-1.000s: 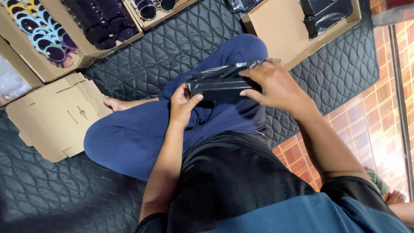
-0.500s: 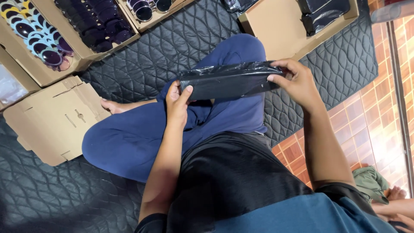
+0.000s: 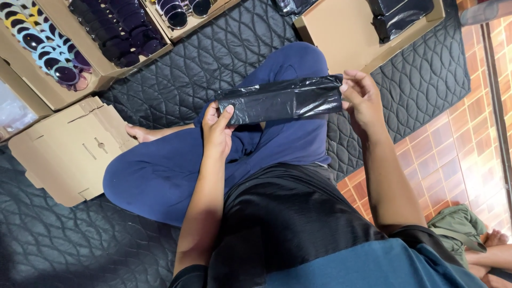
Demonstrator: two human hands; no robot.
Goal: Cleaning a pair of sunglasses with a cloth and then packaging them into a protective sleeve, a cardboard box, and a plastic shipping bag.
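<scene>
A long parcel wrapped in shiny black plastic (image 3: 282, 100) is held level above my crossed legs in blue trousers (image 3: 176, 165). My left hand (image 3: 217, 128) grips its left end, thumb on top. My right hand (image 3: 362, 98) holds the right end with the fingers curled around the edge of the wrap. The parcel's contents are hidden by the plastic.
Cardboard trays of sunglasses (image 3: 80, 42) stand at the upper left. A flat folded cardboard box (image 3: 69, 149) lies left of my knee. A cardboard tray with black wrapped parcels (image 3: 373, 26) sits at the upper right. A black quilted mat (image 3: 213, 58) covers the floor; orange tiles (image 3: 458, 149) show right.
My right hand slid from the parcel's middle to its right end, drawing the black plastic smooth and stretching it out. The left hand stayed on the left end.
</scene>
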